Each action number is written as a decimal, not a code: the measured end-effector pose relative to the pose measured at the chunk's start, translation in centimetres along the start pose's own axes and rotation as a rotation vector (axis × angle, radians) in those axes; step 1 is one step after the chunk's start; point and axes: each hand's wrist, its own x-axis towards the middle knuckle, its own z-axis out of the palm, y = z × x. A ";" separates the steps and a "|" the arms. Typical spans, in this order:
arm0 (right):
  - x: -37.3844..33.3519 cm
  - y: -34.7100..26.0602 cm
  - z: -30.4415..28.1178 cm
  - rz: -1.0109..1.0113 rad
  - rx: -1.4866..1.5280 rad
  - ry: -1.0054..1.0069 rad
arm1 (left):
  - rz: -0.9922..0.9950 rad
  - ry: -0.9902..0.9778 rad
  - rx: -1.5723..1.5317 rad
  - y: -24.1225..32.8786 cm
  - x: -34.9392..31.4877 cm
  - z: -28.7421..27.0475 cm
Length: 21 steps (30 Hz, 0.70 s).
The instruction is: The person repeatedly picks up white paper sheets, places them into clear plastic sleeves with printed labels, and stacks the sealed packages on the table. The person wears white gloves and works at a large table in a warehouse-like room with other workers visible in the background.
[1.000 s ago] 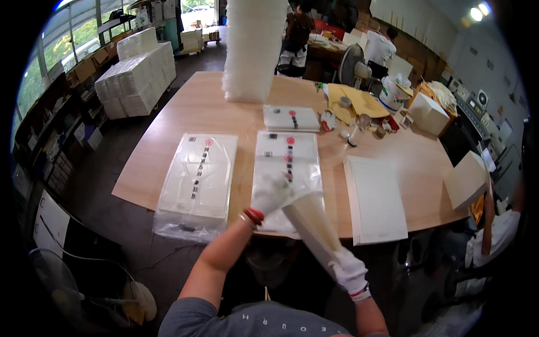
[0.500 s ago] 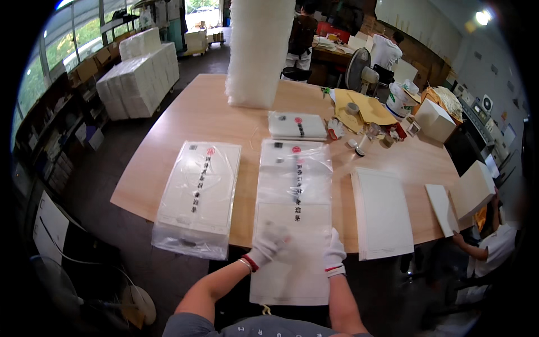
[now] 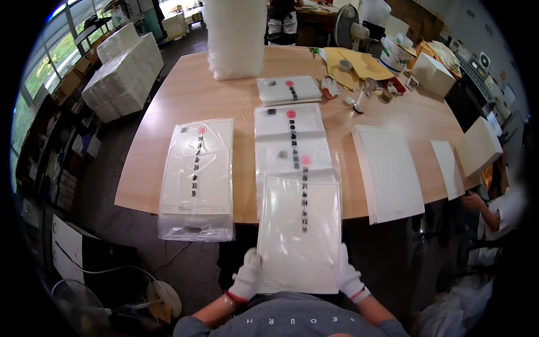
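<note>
My two hands wear white knit gloves with red cuffs. Between them is a printed clear plastic bag [image 3: 303, 205] with cream paper inside, reaching past the table's near edge toward my body. My left hand [image 3: 247, 275] grips the bag's left edge, and my right hand [image 3: 347, 273] grips its right edge. The fingers are partly hidden by the bag. Beneath its far end lie more flat printed bags [image 3: 289, 129]. To the left is a pile of filled bags [image 3: 196, 163], its empty plastic ends overhanging the table. A stack of cream paper [image 3: 390, 174] lies to the right.
Beyond the bags are folded printed bags [image 3: 289, 90], a spare glove [image 3: 329, 87] and a tall white wrapped roll [image 3: 236, 39]. Tape, jars and brown envelopes [image 3: 359, 64] crowd the far right. At right, another person's hand [image 3: 474, 201] is beside a white board [image 3: 447, 168].
The bag with paper has slid toward me off the pile, exposing another printed bag underneath. My left hand has moved from on top of the paper to the bag's left edge. The view has tilted down.
</note>
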 end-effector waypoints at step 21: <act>-3.4 3.5 6.0 0.137 1.388 -0.183 | 0.952 -0.151 0.200 11.9 -6.4 -4.1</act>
